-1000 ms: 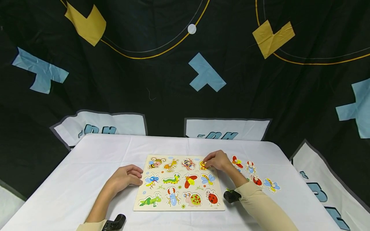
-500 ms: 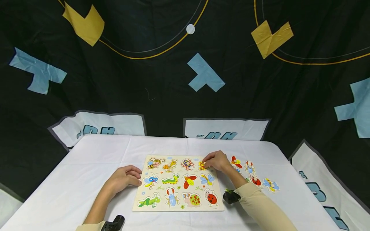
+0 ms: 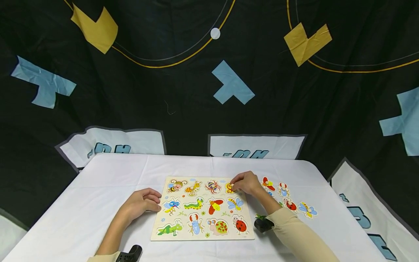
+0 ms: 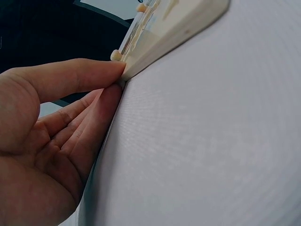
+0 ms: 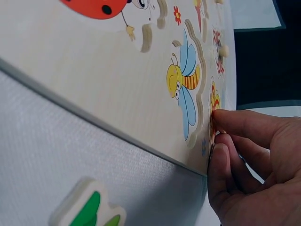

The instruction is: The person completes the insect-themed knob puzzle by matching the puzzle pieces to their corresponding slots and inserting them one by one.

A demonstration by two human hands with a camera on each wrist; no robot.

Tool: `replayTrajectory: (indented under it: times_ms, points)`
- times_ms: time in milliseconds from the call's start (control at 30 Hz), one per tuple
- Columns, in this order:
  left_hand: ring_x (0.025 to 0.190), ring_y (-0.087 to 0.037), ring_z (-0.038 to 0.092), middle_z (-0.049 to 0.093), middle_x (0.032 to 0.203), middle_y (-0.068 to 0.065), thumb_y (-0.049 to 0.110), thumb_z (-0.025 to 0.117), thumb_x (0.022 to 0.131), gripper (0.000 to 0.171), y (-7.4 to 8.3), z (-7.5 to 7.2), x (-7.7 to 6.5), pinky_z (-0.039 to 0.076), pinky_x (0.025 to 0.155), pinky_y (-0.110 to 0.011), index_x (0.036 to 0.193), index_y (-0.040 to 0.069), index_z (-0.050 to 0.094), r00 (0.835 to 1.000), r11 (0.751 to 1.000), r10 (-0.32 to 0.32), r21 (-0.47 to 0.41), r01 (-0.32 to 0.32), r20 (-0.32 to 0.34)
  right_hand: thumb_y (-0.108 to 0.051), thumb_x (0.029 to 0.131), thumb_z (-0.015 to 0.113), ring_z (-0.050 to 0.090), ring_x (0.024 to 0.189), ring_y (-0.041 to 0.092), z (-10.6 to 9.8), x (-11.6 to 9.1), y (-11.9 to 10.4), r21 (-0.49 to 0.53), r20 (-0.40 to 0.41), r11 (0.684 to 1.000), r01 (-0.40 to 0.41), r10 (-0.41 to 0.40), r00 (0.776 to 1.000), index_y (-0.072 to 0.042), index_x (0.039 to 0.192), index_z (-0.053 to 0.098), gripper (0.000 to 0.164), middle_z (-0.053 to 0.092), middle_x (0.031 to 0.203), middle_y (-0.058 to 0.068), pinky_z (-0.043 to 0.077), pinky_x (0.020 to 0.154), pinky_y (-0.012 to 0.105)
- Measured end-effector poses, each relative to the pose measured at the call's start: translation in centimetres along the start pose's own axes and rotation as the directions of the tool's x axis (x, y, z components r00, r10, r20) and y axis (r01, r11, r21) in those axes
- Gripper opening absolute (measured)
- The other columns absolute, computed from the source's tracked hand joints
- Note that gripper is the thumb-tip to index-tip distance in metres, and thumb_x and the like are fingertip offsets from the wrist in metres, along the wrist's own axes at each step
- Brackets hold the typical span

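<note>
A wooden insect puzzle board (image 3: pixel 209 214) lies flat on the white-covered table. My right hand (image 3: pixel 246 182) is at its far right corner, pinching a yellow-and-red puzzle piece (image 3: pixel 228 187) between thumb and fingers. The right wrist view shows that piece (image 5: pixel 215 96) in its place in the board's corner, partly hidden by the fingertips. At the board's left edge, my left hand (image 3: pixel 140 201) touches the side with thumb and fingertips, its fingers loosely bent. Small round knobs (image 4: pixel 115 55) stand up from the board near the left thumb. A spider piece (image 3: pixel 213 186) with a knob sits left of the yellow-and-red one.
Several loose puzzle pieces lie right of the board, among them a red-winged bug (image 3: pixel 268 183), a blue beetle (image 3: pixel 283 189), a ladybug (image 3: pixel 290 205) and a blue-winged bee (image 3: pixel 307 210); my right forearm hides some. A black cloth (image 3: pixel 183 109) hangs behind the table.
Both hands and the puzzle board stay in nearly the same places; only the head view shifts slightly. The right fingers remain on the yellow-and-red piece.
</note>
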State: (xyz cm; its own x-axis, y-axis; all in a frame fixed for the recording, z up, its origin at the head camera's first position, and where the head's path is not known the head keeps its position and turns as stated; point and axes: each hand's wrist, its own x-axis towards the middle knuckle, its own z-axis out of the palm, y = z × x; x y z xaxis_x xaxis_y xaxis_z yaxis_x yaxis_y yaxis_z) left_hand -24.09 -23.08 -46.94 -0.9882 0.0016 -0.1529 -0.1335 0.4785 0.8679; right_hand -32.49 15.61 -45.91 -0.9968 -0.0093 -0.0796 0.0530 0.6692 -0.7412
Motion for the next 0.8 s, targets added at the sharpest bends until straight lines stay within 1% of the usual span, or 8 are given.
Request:
replayTrajectory:
  times_ms: [200, 400, 500, 633, 800]
  points:
    - [0.083, -0.016, 0.06, 0.069, 0.093, -0.005, 0.01, 0.084, 0.07, 0.049, -0.1, 0.0, 0.1, 0.048, 0.072, -0.029, 0.116, 0.002, 0.067, 1.0, 1.0, 0.001, 0.005, -0.001, -0.005, -0.013, 0.074, 0.085, 0.059, 0.075, 0.017, -0.2, -0.3, 0.0, -0.007, -0.002, 1.0, -0.001, 0.001, 1.0, -0.011, 0.086, 0.079, 0.014, 0.073, 0.085, 0.003, 0.044, 0.06, 0.025]
    - [0.083, -0.016, 0.06, 0.069, 0.093, -0.004, 0.01, 0.084, 0.07, 0.049, 0.1, 0.0, 0.0, 0.048, 0.072, -0.028, 0.115, 0.002, 0.067, 1.0, 1.0, 0.008, 0.01, -0.008, -0.004, -0.015, 0.074, 0.085, 0.058, 0.076, 0.018, -0.9, -0.6, 0.2, -0.036, -0.013, 0.999, -0.016, 0.015, 1.0, -0.012, 0.087, 0.078, 0.015, 0.072, 0.087, 0.002, 0.043, 0.062, 0.027]
    - [0.083, -0.016, 0.06, 0.069, 0.093, -0.005, 0.009, 0.084, 0.07, 0.049, 0.1, -0.1, 0.0, 0.048, 0.072, -0.028, 0.115, 0.002, 0.067, 1.0, 1.0, 0.011, 0.005, -0.011, -0.001, -0.014, 0.073, 0.085, 0.057, 0.074, 0.017, -1.4, -0.8, 0.4, -0.042, -0.014, 0.999, -0.001, 0.0, 1.0, -0.012, 0.085, 0.079, 0.014, 0.073, 0.085, 0.002, 0.043, 0.061, 0.027]
    - [0.083, -0.016, 0.06, 0.069, 0.093, -0.005, 0.009, 0.084, 0.07, 0.048, 0.1, -0.1, -0.1, 0.048, 0.072, -0.028, 0.115, 0.001, 0.067, 1.0, 1.0, 0.012, 0.0, -0.012, 0.004, -0.014, 0.074, 0.084, 0.057, 0.069, 0.015, -2.3, -1.1, 0.6, -0.053, -0.015, 0.998, 0.041, -0.042, 0.999, -0.011, 0.085, 0.079, 0.013, 0.073, 0.079, 0.0, 0.042, 0.059, 0.028]
    - [0.083, -0.016, 0.061, 0.069, 0.094, -0.005, 0.008, 0.084, 0.07, 0.049, 0.0, 0.0, -0.1, 0.049, 0.072, -0.027, 0.115, 0.001, 0.067, 1.0, 1.0, 0.01, -0.012, -0.009, 0.008, -0.016, 0.076, 0.083, 0.059, 0.07, 0.016, -3.6, -1.5, 0.8, -0.068, -0.007, 0.997, 0.041, -0.042, 0.999, -0.01, 0.088, 0.079, 0.014, 0.072, 0.078, 0.0, 0.044, 0.06, 0.028]
